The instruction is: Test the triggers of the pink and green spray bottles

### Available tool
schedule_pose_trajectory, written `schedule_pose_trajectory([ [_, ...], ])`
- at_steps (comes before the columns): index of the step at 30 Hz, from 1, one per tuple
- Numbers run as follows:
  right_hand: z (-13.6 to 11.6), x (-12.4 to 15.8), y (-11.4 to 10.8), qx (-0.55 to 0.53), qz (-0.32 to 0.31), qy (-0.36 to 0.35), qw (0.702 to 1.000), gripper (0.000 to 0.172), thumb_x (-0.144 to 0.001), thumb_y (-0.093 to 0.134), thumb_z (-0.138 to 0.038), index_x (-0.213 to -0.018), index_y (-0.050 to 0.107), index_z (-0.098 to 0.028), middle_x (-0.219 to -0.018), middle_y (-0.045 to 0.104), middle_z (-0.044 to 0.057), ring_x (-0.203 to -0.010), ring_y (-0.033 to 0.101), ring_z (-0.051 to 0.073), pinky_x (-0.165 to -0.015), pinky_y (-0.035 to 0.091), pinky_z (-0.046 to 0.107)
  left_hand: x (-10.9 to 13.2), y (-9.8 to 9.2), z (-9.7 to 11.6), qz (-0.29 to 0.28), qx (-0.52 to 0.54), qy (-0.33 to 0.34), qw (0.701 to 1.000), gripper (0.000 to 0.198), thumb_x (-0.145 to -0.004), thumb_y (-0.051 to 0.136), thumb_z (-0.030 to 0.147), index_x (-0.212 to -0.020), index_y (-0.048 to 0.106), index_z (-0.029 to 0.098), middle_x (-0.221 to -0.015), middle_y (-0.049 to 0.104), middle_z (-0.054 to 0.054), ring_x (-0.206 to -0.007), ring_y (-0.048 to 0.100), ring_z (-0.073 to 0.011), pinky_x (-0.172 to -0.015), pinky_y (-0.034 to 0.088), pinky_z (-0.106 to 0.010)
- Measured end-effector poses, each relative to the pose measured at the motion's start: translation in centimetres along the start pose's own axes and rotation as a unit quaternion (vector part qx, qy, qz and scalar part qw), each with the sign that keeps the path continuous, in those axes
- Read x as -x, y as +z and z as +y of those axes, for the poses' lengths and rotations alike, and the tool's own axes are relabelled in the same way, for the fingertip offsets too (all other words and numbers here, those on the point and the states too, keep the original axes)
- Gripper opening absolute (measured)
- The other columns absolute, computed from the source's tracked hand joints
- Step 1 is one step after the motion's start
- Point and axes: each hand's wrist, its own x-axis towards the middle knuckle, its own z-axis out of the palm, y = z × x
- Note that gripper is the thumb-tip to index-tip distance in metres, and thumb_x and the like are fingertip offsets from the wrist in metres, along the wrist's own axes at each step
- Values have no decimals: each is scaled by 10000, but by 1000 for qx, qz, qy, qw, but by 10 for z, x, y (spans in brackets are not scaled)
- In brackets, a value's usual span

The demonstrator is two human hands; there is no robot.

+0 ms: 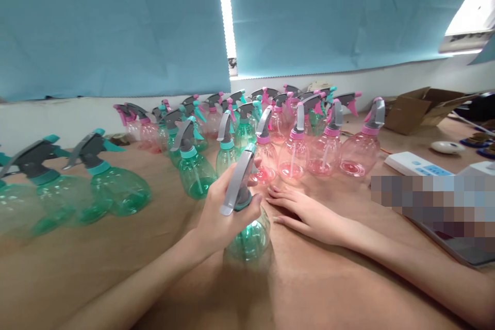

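A green spray bottle [249, 240] with a grey and teal spray head stands upright near the middle of the brown table [309, 289]. My left hand [220, 211] is wrapped round its neck, just under the head. To the right of the bottle my right hand [299, 211] lies on the table, palm down, with its fingers spread and nothing in it. Just beyond my hands are a pink spray bottle [292, 157] among several pink ones, and a green spray bottle [197, 172] to the left.
Several more pink and green bottles stand behind, before the white wall. Further green bottles [119, 191] are at the left. On the right are an open cardboard box [410, 111], a white mouse [447, 148], a white power strip [417, 165] and a dark, partly blurred-out device.
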Motion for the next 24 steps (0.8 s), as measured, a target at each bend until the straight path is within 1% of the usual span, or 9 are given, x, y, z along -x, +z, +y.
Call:
schedule_pose_trajectory([
  [4, 0, 0, 0, -11, 4, 2, 1000, 459, -990, 505, -455, -1384, 558, -225, -1464, 531, 102, -1396, 427, 293, -1164, 333, 530, 0, 0, -2, 2, 9, -4, 1000, 448, -823, 607, 231, -1268, 552, 216, -933, 649, -36, -588, 482, -110, -655, 522, -287],
  [8, 1, 0, 0, -11, 4, -1, 1000, 468, -989, 506, -460, -1387, 554, -219, -1468, 525, 107, -1399, 422, 296, -1164, 331, 537, 0, -1, -3, -5, 21, -4, 1000, 451, -827, 609, 236, -1273, 543, 227, -974, 646, -45, -580, 467, -105, -621, 503, -273],
  [13, 1, 0, 0, 6, -5, 6, 1000, 474, -998, 481, -471, -1380, 556, -201, -1480, 512, 105, -1407, 413, 277, -1165, 343, 506, 0, -1, -4, -9, 21, -6, 1000, 421, -829, 608, 234, -1244, 543, 217, -885, 613, -21, -586, 464, -110, -652, 510, -286],
  [18, 0, 1, -1, 4, -8, 7, 1000, 479, -998, 485, -465, -1386, 552, -192, -1477, 514, 113, -1403, 417, 285, -1160, 345, 517, -1, -2, -1, -5, 9, 0, 1000, 393, -819, 607, 243, -1207, 551, 207, -817, 567, 2, -609, 485, -120, -690, 519, -309],
  [24, -1, 0, -1, 0, -9, 11, 1000, 472, -999, 486, -452, -1385, 555, -189, -1473, 519, 114, -1407, 410, 288, -1161, 344, 512, -3, -2, 2, -7, 16, -6, 1000, 245, -815, 600, 256, -1051, 546, 216, -705, 489, 38, -575, 476, -124, -586, 476, -291],
])
